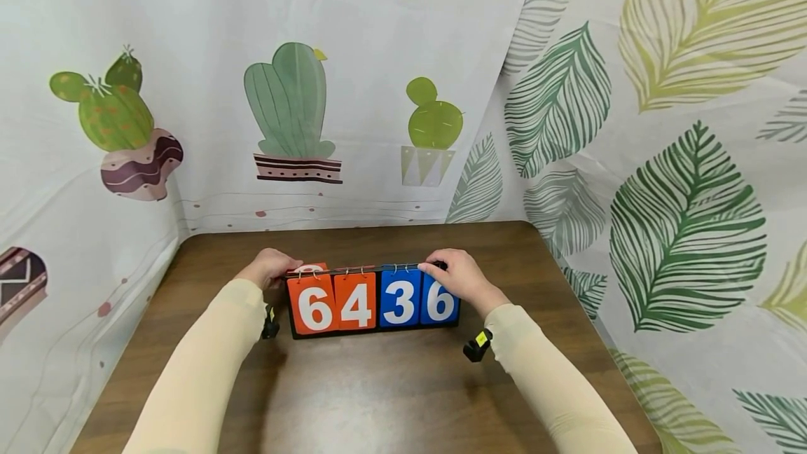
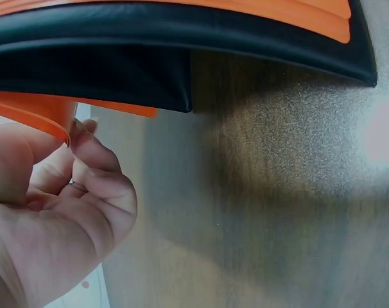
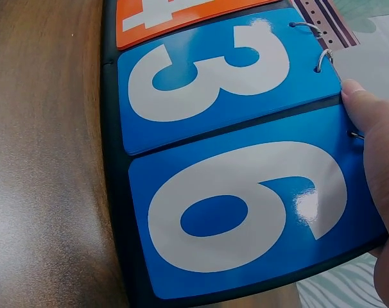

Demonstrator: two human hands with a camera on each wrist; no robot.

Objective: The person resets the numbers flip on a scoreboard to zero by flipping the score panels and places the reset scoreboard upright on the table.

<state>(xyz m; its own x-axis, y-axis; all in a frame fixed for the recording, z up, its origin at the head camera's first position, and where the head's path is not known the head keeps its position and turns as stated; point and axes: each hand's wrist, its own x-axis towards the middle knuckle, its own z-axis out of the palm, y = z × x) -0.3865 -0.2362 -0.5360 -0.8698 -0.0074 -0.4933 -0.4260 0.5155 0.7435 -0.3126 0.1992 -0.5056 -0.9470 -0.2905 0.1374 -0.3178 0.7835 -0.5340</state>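
Note:
A black tabletop flip scoreboard [image 1: 377, 301] stands on the wooden table, showing orange cards 6 and 4 and blue cards 3 and 6. My left hand [image 1: 271, 267] is at its upper left corner. In the left wrist view, curled fingers of that left hand [image 2: 72, 192] pinch an orange number card [image 2: 37, 115] behind the black stand. Part of an orange card pokes above the top edge at the left. My right hand [image 1: 459, 273] grips the top right corner, its thumb on the front beside the metal rings [image 3: 324, 59]; its other fingers are mostly hidden behind.
The brown wooden table [image 1: 378, 398] spreads out in front of the scoreboard. Behind it hangs a white cloth [image 1: 391, 5] printed with cacti, and a leaf-patterned cloth [image 1: 567, 244] hangs at the right. Small black devices sit at both wrists.

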